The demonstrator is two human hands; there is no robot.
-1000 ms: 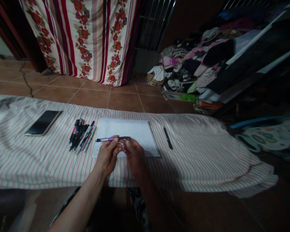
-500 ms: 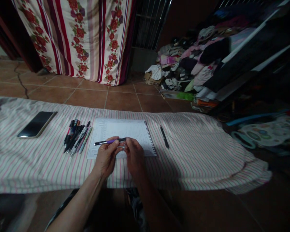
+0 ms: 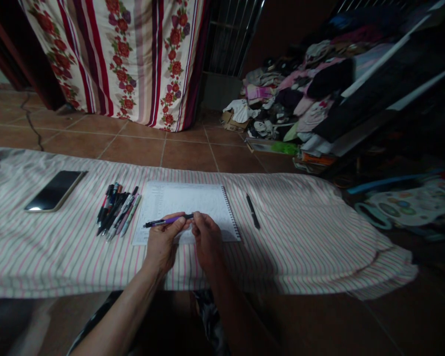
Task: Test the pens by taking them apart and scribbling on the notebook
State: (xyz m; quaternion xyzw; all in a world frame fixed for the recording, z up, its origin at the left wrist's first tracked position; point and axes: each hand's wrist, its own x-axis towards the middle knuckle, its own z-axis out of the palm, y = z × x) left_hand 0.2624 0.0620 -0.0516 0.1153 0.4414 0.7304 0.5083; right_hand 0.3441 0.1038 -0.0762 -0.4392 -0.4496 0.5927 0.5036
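Observation:
Both hands meet over the near edge of a spiral notebook [image 3: 187, 202] on a striped cloth [image 3: 300, 237]. My left hand [image 3: 163, 243] pinches a purple pen [image 3: 165, 221] that lies level and points left. My right hand [image 3: 206, 240] is closed on the pen's dark right end. Left of the notebook lies a bundle of several pens [image 3: 116, 210]. A single black pen [image 3: 252, 211] rests on the cloth right of the notebook's spiral.
A dark phone [image 3: 55, 190] lies at the far left of the cloth. Beyond are brown floor tiles [image 3: 193, 153], a flowered curtain [image 3: 133, 54] and a heap of clothes [image 3: 292, 104] at the back right. A round patterned object [image 3: 408, 205] sits at the right.
The view shifted slightly, so everything sits a little left and lower. Both hands stay on the purple pen, which tilted a little, its left tip lower.

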